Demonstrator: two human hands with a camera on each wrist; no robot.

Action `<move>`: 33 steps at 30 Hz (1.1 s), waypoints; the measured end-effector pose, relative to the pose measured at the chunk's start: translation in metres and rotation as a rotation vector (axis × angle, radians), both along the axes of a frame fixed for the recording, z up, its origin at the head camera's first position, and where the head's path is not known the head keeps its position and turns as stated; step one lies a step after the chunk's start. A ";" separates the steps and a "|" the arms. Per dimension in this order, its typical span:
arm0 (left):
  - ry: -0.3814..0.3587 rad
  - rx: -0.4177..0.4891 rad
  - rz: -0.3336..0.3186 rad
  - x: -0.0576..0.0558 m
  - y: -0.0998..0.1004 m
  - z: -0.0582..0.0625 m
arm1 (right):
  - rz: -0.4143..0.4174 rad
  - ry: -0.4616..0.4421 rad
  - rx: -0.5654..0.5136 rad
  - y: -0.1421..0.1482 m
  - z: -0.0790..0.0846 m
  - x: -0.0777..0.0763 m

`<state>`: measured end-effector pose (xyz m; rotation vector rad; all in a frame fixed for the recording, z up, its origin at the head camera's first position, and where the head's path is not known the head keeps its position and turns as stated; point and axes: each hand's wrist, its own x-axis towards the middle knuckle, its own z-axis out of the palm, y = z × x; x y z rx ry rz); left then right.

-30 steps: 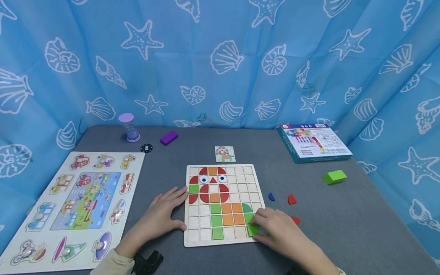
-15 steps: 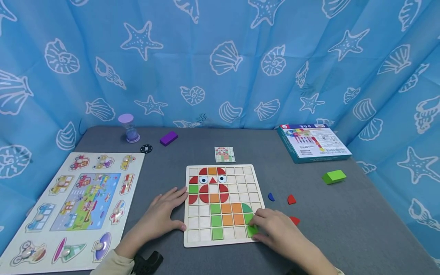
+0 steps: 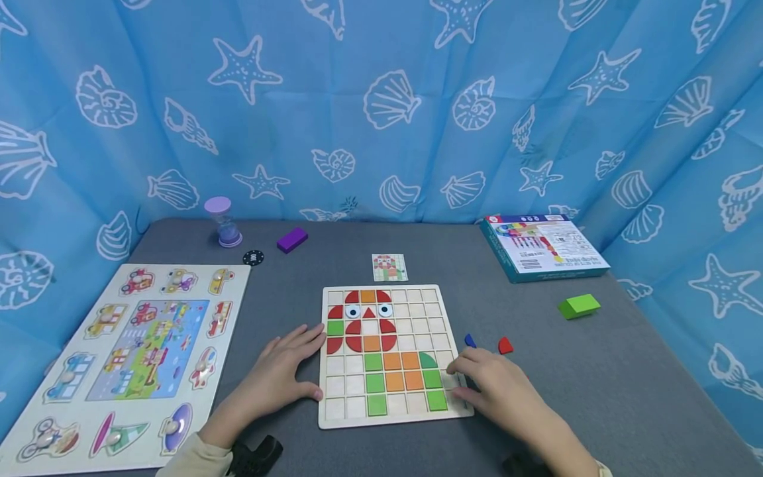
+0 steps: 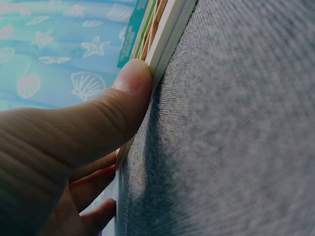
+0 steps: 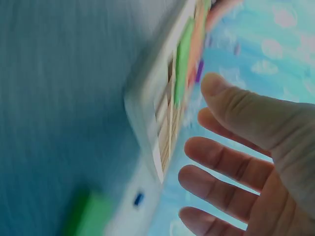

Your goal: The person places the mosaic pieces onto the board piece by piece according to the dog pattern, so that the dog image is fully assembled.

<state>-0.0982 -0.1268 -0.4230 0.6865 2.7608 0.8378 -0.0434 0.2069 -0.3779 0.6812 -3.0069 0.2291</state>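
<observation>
A wooden grid board (image 3: 393, 423) lies mid-table, with red, orange and green tiles and two eye tiles forming a picture. My left hand (image 3: 279, 374) rests at the board's left edge, fingers spread. In the left wrist view its thumb (image 4: 134, 81) touches the board's side. Over the board's lower right edge hovers my right hand (image 3: 501, 387), holding nothing; the right wrist view shows its fingers (image 5: 216, 184) apart and loosely extended. A green square tile (image 3: 437, 401) sits in the bottom row beside that hand. A blue piece (image 3: 469, 340) and a red piece (image 3: 505, 345) lie just beyond it.
A small picture card (image 3: 389, 267) lies behind the board. To the left is a vehicle peg puzzle (image 3: 236, 301). An hourglass (image 3: 224, 222), black chip (image 3: 253, 258) and purple block (image 3: 293, 240) stand back left; a box (image 3: 545, 246) and green block (image 3: 579, 306) are right.
My right hand has let go of the green tile at the bottom right and shifted right, now covering the nearer red piece. The left hand has stayed in place.
</observation>
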 end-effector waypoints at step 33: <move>-0.019 -0.004 -0.007 -0.002 -0.001 -0.003 | -0.327 -0.136 0.006 0.069 -0.002 -0.049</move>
